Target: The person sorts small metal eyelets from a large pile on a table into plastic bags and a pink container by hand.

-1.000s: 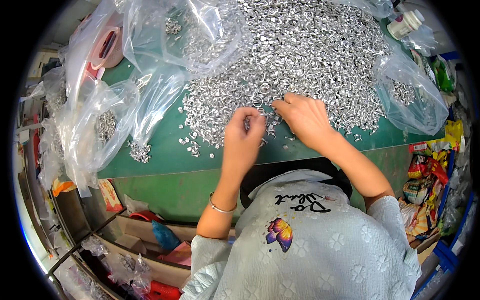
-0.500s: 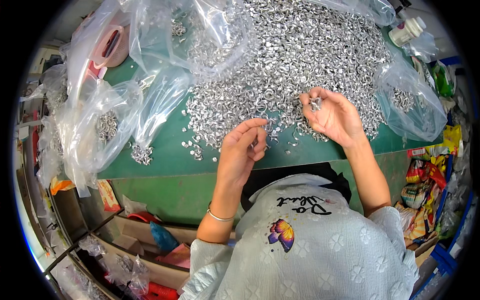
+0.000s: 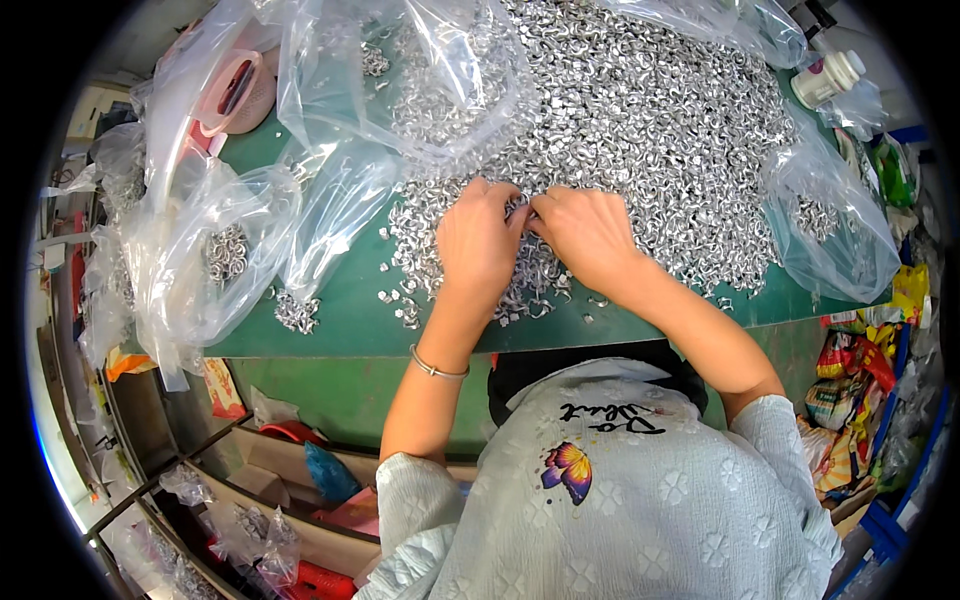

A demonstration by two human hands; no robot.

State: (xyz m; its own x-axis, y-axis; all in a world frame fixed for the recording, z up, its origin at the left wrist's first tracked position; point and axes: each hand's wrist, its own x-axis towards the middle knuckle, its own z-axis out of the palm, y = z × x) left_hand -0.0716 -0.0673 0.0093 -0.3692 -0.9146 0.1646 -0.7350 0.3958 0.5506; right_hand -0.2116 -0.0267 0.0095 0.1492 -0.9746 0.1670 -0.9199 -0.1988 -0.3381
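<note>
A wide heap of small, curved silver metal pieces (image 3: 660,150) covers much of the green table. Over its near edge, my left hand (image 3: 477,238) and my right hand (image 3: 585,232) meet fingertip to fingertip. Both are closed in a pinch around a small silver metal piece (image 3: 517,206) between them. My fingers hide most of that piece, so its exact shape cannot be made out. Loose pieces of the heap lie under and beside both hands.
Clear plastic bags (image 3: 340,200) lie on the left, some with metal pieces inside. Another clear bag (image 3: 835,225) sits at the right. A pink basket (image 3: 250,100) stands far left, a white bottle (image 3: 828,80) far right. An open drawer (image 3: 300,480) is below the table's left side.
My right hand, which held small silver pieces palm up over the heap's right part, has turned over and moved left to my left hand. My left hand has moved slightly forward.
</note>
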